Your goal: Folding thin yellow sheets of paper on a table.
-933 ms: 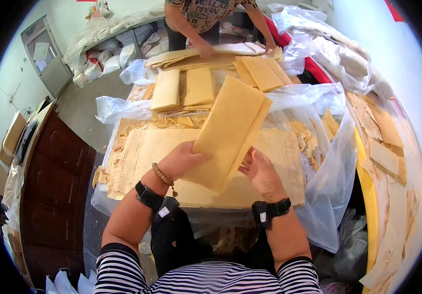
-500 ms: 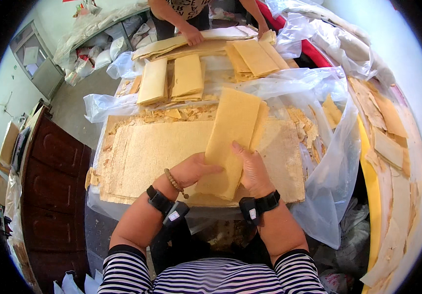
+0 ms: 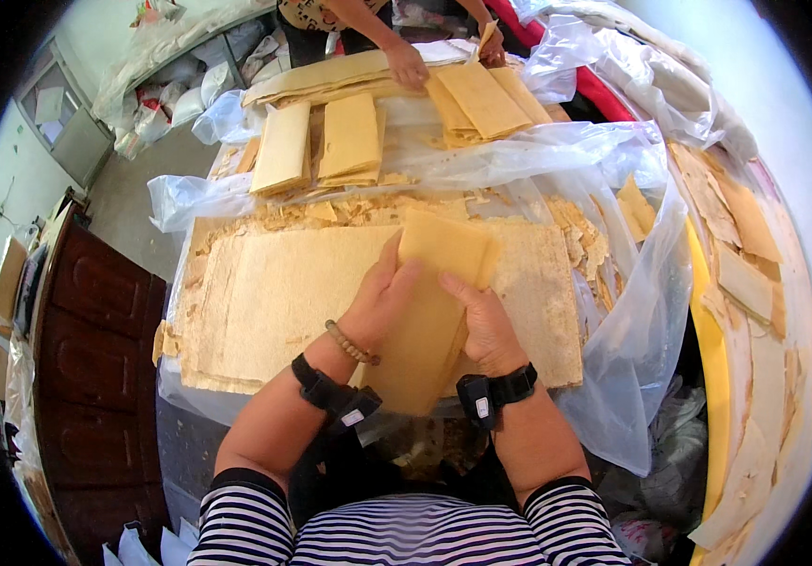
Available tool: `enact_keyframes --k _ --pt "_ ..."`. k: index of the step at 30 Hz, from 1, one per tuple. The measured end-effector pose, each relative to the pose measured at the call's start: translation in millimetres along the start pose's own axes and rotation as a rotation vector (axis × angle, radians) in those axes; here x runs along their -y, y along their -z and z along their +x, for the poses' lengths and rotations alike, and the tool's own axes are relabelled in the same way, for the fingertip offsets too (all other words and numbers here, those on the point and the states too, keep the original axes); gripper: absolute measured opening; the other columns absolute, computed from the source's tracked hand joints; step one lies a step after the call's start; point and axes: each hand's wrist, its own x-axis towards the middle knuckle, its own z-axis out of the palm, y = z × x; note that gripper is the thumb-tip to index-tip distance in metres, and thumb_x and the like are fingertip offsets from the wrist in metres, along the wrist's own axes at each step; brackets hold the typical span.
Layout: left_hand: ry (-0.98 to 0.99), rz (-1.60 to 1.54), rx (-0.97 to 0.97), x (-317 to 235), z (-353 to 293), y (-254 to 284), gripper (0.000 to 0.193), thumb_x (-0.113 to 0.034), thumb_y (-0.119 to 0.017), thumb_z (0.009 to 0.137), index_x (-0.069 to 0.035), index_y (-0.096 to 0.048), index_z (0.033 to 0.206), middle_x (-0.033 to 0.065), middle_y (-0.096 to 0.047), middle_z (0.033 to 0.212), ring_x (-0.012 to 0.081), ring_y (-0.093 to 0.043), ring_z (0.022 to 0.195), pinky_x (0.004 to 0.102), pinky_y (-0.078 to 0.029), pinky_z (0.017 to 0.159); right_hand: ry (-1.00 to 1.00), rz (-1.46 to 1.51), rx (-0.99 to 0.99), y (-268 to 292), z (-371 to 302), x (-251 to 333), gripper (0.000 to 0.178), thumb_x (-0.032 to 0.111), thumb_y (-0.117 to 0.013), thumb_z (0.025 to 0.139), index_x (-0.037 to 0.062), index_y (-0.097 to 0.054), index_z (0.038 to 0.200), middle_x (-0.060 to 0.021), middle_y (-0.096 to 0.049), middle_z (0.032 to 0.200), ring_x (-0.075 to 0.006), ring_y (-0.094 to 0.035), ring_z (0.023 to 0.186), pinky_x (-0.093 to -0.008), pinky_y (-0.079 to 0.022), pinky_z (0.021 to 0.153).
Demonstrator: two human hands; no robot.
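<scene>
You're gripping folded sheets [image 3: 427, 325] w/ L hand [image 3: 379, 294] & R hand [image 3: 488, 325], one per long side, abt equally near, long axis running near-to-far, crossing above near edge of big stack [image 3: 283, 302].

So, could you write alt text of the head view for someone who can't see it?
A person's left hand and right hand hold a thin yellow bundle over a wide pale sheet. Beyond lie other bundles, with a co-worker's hand near them; clear plastic spreads around.
</scene>
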Motion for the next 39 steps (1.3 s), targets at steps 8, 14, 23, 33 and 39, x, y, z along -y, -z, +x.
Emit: enact_keyframes --k 8,14,23,33,39 --pt "-0.028 0.252 -0.092 0 -27 5 0.045 -0.029 -0.049 0.106 0.001 -0.052 0.139 0.0159 -0.062 0.134 0.0246 -0.06 0.12 0.0382 -0.048 0.1 -0.024 -0.129 -0.048 22 -18 31 0.037 0.019 -0.063 0.098 -0.0006 -0.06 0.129 -0.0092 -0.066 0.125 -0.0209 -0.065 0.11 -0.0345 -0.052 0.095" --pt "0.145 1.407 -0.437 0 -83 126 0.055 -0.034 -0.056 0.099 -0.003 -0.047 0.144 0.0204 -0.047 0.15 0.0355 -0.045 0.138 0.0441 -0.035 0.114 0.07 0.207 -0.092 59 -7 50 0.037 0.018 -0.063 0.098 0.0021 -0.058 0.132 -0.008 -0.067 0.123 -0.0224 -0.065 0.111 -0.0358 -0.053 0.096" --pt "0.409 1.624 -0.252 7 -102 137 0.066 -0.044 -0.052 0.098 -0.006 -0.04 0.15 0.0157 -0.034 0.16 0.0337 -0.028 0.149 0.0496 -0.022 0.121 0.302 0.194 -0.247 50 1 38 0.044 0.019 -0.071 0.092 0.0045 -0.058 0.131 -0.0091 -0.065 0.125 -0.0226 -0.063 0.113 -0.0374 -0.051 0.098" --pt "-0.112 1.49 -0.012 -1 -86 78 0.054 -0.029 -0.06 0.098 -0.004 -0.049 0.145 0.017 -0.055 0.143 0.0317 -0.05 0.134 0.0426 -0.04 0.111 0.189 0.151 -0.161 40 -17 45 0.038 0.019 -0.07 0.094 0.0031 -0.061 0.127 -0.0066 -0.067 0.121 -0.0204 -0.064 0.111 -0.0371 -0.051 0.097" --pt "0.359 0.271 0.202 -15 -69 0 0.038 -0.024 -0.066 0.098 0.001 -0.063 0.126 0.0066 -0.071 0.102 0.0127 -0.063 0.088 0.0299 -0.053 0.078 0.247 0.048 -0.169 45 -14 30 0.04 0.021 -0.069 0.094 -0.0016 -0.062 0.126 -0.0076 -0.068 0.117 -0.0188 -0.066 0.105 -0.0329 -0.053 0.091"
